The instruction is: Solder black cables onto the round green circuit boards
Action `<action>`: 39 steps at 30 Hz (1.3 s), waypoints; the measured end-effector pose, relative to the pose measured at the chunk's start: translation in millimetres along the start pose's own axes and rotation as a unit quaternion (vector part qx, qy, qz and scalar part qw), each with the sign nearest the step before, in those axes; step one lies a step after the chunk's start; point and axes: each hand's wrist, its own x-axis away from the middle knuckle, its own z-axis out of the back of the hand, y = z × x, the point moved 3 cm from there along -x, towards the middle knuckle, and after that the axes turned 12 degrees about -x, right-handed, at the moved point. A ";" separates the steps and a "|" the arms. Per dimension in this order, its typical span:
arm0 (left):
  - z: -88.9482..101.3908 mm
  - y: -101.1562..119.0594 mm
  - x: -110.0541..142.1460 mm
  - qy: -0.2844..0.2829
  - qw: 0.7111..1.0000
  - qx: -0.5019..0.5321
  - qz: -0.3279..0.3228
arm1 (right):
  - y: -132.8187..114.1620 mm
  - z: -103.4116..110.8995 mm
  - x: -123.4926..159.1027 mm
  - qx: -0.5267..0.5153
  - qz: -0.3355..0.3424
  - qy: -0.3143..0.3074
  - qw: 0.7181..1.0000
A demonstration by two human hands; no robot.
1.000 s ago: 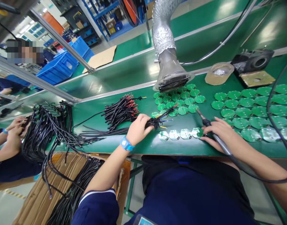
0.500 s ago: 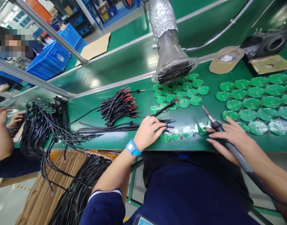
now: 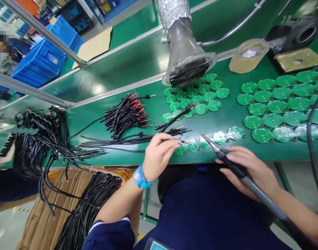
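I've got the left hand (image 3: 159, 158) low over the tabletop (image 3: 138, 158), thumb and fingers pinched together on a cable end (image 3: 185, 142), its yellow wire tip poking out over the near row of round green boards (image 3: 221, 137); touching or just above, I can't tell. Over on the right hand (image 3: 252, 170), fingers wrap around the soldering iron (image 3: 263, 196), and there's its metal tip, slanting up beside the middle of that row, well apart from the wire! Behind the pinch I see a loose black cable with red ends (image 3: 175, 118) lying across the rear boards (image 3: 201, 109), and left of that a heap of short cables (image 3: 122, 116). The fume hood (image 3: 187, 52) hangs above the rear boards; far left, a co-worker's dark sleeve (image 3: 15, 185) sits beside the long black cables (image 3: 31, 149).
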 end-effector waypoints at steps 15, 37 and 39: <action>-41.3 -12.7 41.0 -0.036 0.998 0.004 0.048 | -19.0 -39.4 -6.6 -0.073 -0.075 0.023 0.994; -50.5 -17.0 50.2 -0.034 0.998 -0.051 0.022 | -29.3 -39.4 -3.4 0.004 -0.122 0.075 0.990; -50.3 -17.0 50.3 -0.032 0.998 -0.048 0.022 | -29.9 -38.0 -3.5 0.017 -0.127 0.071 0.989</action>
